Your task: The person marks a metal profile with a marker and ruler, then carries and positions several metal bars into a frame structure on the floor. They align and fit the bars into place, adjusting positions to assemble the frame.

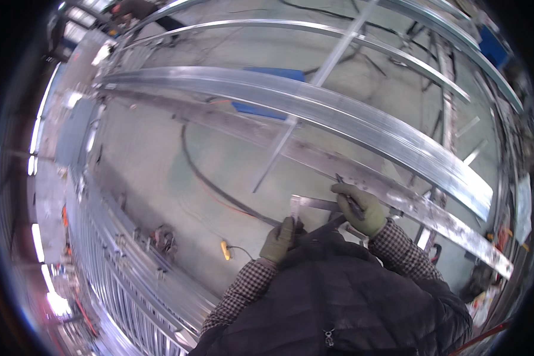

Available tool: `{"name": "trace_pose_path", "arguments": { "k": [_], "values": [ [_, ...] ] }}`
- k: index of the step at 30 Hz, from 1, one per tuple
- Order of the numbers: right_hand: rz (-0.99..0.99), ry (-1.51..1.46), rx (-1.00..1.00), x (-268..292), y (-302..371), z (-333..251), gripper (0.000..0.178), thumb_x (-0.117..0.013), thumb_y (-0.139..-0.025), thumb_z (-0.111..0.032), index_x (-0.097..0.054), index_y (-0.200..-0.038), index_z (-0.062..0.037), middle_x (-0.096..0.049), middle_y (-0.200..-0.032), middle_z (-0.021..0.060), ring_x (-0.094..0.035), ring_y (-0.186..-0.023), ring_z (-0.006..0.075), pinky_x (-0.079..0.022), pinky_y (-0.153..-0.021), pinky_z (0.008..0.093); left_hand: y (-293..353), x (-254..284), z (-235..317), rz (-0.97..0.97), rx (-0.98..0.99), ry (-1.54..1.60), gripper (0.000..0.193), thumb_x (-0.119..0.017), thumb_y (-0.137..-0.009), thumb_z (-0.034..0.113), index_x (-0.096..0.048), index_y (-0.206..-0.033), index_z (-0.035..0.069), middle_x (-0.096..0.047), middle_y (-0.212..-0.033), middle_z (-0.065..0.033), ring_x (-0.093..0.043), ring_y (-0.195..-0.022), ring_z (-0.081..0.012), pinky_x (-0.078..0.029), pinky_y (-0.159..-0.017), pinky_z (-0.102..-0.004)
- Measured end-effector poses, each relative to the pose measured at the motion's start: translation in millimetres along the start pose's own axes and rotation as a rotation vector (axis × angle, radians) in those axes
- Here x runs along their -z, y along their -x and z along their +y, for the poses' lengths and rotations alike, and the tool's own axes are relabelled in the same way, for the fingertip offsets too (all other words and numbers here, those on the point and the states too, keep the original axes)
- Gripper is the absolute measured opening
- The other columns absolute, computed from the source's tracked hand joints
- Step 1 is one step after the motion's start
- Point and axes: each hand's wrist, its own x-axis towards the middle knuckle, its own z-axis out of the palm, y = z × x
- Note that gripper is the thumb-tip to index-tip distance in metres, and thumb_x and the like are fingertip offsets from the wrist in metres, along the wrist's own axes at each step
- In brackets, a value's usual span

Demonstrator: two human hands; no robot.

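Close in front of my body, both hands are in olive-green work gloves. My left hand [279, 240] is closed around the lower leg of an L-shaped metal square [295, 206]. The square's other leg reaches right, toward my right hand [365, 207]. That hand is curled around a dark, slim, pen-like thing [339, 177] whose end sticks up past the fingers. Its exact kind is too small to tell. Just beyond my right hand runs a worn, scuffed steel beam [385, 187]. What lies under the square is partly hidden by my dark jacket.
Long shiny metal profiles [231, 83] lie across the work area beyond the beam, with a thin crosspiece [273, 157] under them. A blue sheet [267, 110] shows beneath. A dark cable [199, 172] and a yellow tool [225, 250] are on the floor. Stacked metal frames [130, 285] stand left; a person [139, 9] bends far off.
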Motion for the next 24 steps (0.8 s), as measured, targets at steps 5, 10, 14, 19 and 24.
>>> {"name": "trace_pose_path", "arguments": {
  "k": [5, 10, 14, 19, 24],
  "values": [
    [0.135, 0.075, 0.041, -2.7, 24.2, -2.8, 0.028, -0.068, -0.108, -0.011, -0.071, -0.136, -0.0109, -0.076, -0.100, 0.0067, -0.075, -0.085, 0.0170, -0.061, -0.077, 0.0345, -35.3, 10.8, 1.4, -0.087, -0.223, -0.268, 0.074, -0.051, -0.113, 0.065, -0.075, -0.126, -0.004, -0.078, -0.099, -0.0078, -0.072, -0.084, -0.0202, -0.060, -0.072, -0.0367],
    [0.276, 0.081, -0.250, -9.8, 65.8, -30.9, 0.029, -0.066, -0.109, -0.012, -0.069, -0.137, -0.0114, -0.079, -0.113, 0.0120, -0.079, -0.100, 0.0224, -0.063, -0.088, 0.0344, -45.4, 21.3, 30.7, -0.292, -0.021, -0.139, 0.069, -0.055, -0.112, 0.063, -0.076, -0.123, -0.003, -0.075, -0.096, -0.0066, -0.068, -0.081, -0.0127, -0.054, -0.067, -0.0281],
    [0.402, 0.103, -0.348, -47.7, 103.0, -35.5, 0.029, -0.063, -0.110, -0.012, -0.068, -0.139, -0.0121, -0.078, -0.120, 0.0136, -0.079, -0.108, 0.0247, -0.063, -0.095, 0.0384, -37.4, 38.6, 24.0, -0.448, -0.048, -0.170, 0.066, -0.059, -0.112, 0.060, -0.076, -0.121, -0.003, -0.074, -0.098, -0.0050, -0.067, -0.084, -0.0126, -0.053, -0.070, -0.0269],
    [0.639, 0.255, -0.390, -92.7, 175.4, -62.3, 0.029, -0.064, -0.107, -0.013, -0.068, -0.135, -0.0168, -0.078, -0.106, 0.0160, -0.080, -0.093, 0.0351, -0.063, -0.082, 0.0431, -18.9, 46.4, 3.7, -0.963, 0.096, 0.013, 0.056, -0.065, -0.115, 0.033, -0.048, -0.155, -0.002, -0.075, -0.103, -0.0097, -0.073, -0.093, -0.0174, -0.060, -0.086, -0.0324],
    [0.845, 0.213, -0.545, -110.4, 240.5, -93.7, 0.031, -0.065, -0.107, -0.013, -0.066, -0.138, -0.0177, -0.077, -0.100, 0.0150, -0.079, -0.089, 0.0327, -0.062, -0.079, 0.0420, 4.0, 9.3, 5.7, -1.148, 0.141, -0.064, 0.048, -0.066, -0.114, 0.020, -0.052, -0.152, -0.005, -0.076, -0.105, -0.0088, -0.073, -0.094, -0.0172, -0.060, -0.090, -0.0327]
  ]
}}
